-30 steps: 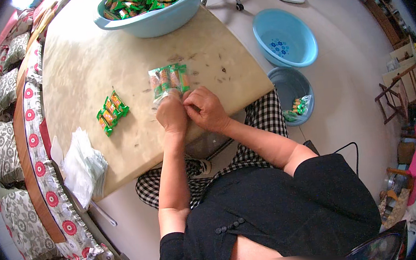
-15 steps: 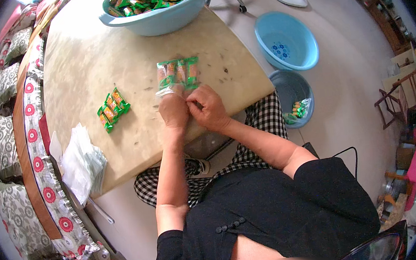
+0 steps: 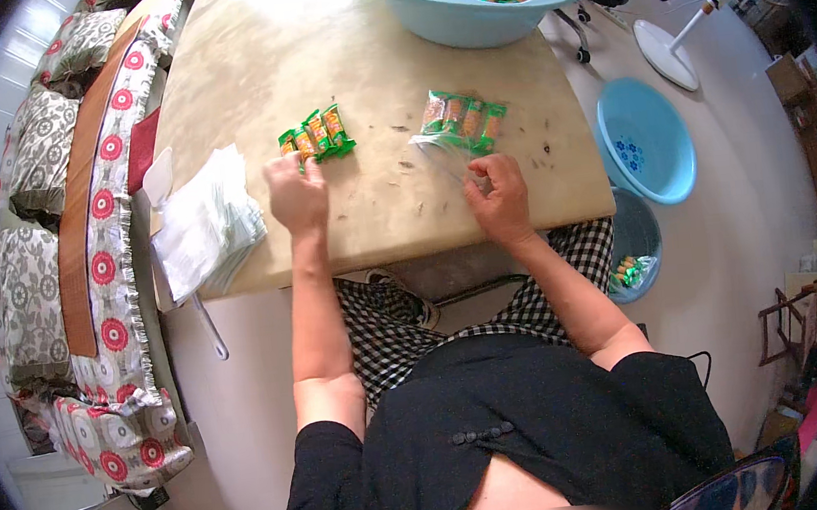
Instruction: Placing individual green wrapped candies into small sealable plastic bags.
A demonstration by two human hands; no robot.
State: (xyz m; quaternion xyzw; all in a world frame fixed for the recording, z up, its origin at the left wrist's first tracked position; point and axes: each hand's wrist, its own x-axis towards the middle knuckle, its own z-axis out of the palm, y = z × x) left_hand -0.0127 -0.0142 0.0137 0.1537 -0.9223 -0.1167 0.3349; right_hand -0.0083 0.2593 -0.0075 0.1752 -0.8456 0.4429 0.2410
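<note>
A clear plastic bag (image 3: pixel 468 123) with several green-and-orange snack packets inside lies flat on the table, its mouth toward me. My right hand (image 3: pixel 501 197) is closed at the bag's near edge, with thumb and fingertips pinching the film. To the left, a row of loose snack packets (image 3: pixel 320 134) lies side by side on the tabletop. My left hand (image 3: pixel 300 197) is at the near left end of that row, fingers stretched and slightly apart, with no packet lifted. Its fingertips partly cover the end packet, so contact is hard to judge.
A blue basin (image 3: pixel 475 22) heaped with packets stands on the table's (image 3: pixel 376 219) far side. Flat clear bags (image 3: pixel 209 225) are stacked at its left edge. On the floor at right are a light blue basin (image 3: pixel 648 138) and a darker tub (image 3: pixel 635 233) holding filled bags.
My left hand has left the bag and moved left to the loose packets. My right hand stays by the bag's mouth. The whole view has shifted, with the table now farther right.
</note>
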